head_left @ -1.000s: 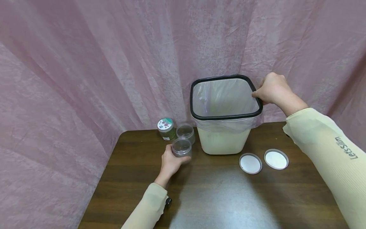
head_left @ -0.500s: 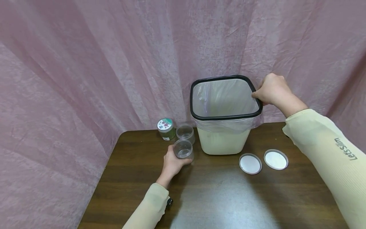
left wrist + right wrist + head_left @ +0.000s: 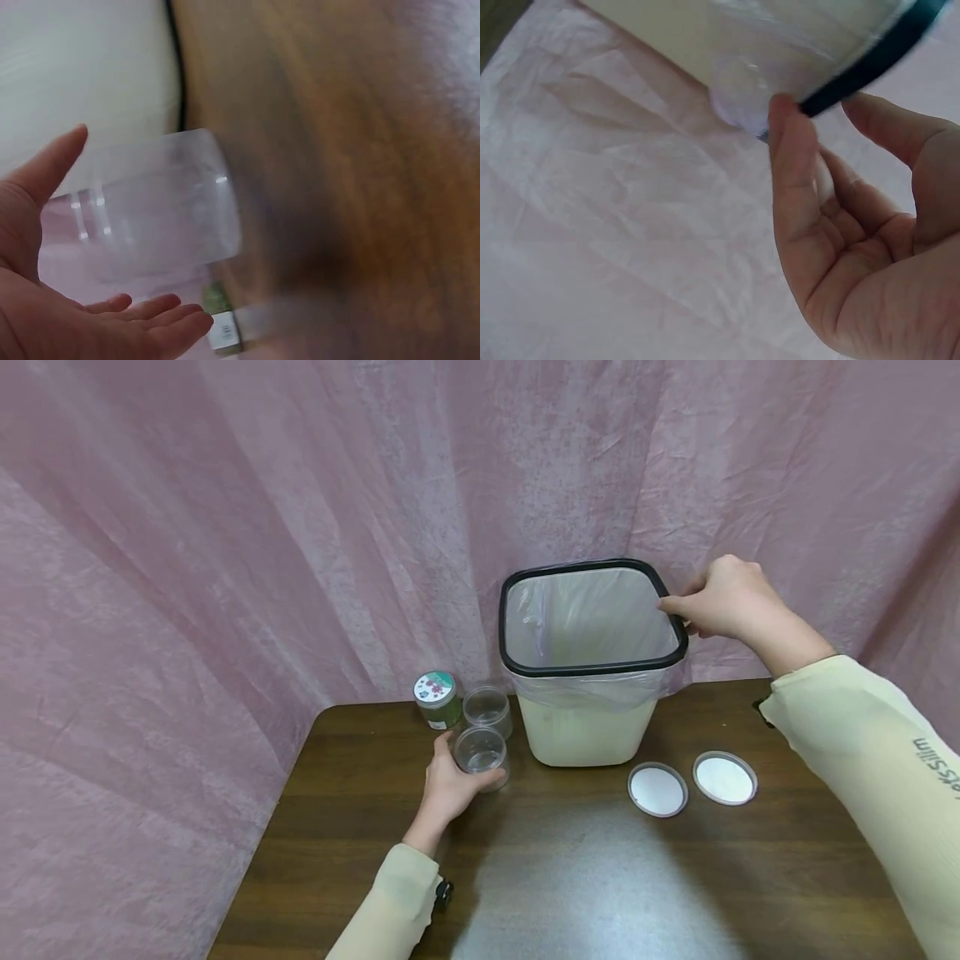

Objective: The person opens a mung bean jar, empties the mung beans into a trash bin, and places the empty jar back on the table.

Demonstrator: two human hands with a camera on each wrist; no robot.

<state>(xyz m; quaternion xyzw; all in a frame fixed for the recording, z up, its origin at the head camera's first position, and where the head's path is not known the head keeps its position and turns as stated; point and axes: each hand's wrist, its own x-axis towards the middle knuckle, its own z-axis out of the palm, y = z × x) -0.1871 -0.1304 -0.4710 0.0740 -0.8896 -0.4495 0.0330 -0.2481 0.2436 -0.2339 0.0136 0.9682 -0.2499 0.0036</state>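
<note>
My left hand (image 3: pixel 447 785) is spread beside a clear, lidless plastic jar (image 3: pixel 481 752), its thumb in front of the jar and its fingers to the left. In the left wrist view the thumb and fingers stand straight and apart around this jar (image 3: pixel 161 202). A second clear jar (image 3: pixel 489 712) is right behind it. My right hand (image 3: pixel 731 597) holds the black rim (image 3: pixel 592 670) of a cream trash can (image 3: pixel 592 731) at its right side, thumb inside and fingers outside. In the right wrist view the fingertips overlap the clear bag liner (image 3: pixel 742 90) under the rim.
A jar with green contents and a flowered lid (image 3: pixel 435 687) stands by the back edge. Two round lids, a nearer one (image 3: pixel 657 790) and a farther one (image 3: pixel 724 778), lie white side up right of the can. A pink curtain (image 3: pixel 337 527) hangs behind the wooden table (image 3: pixel 570 877).
The nearer jar has shifted slightly down and right, and my left fingers have spread away from it. My right wrist and sleeve have drawn back rightward, thumb still over the rim.
</note>
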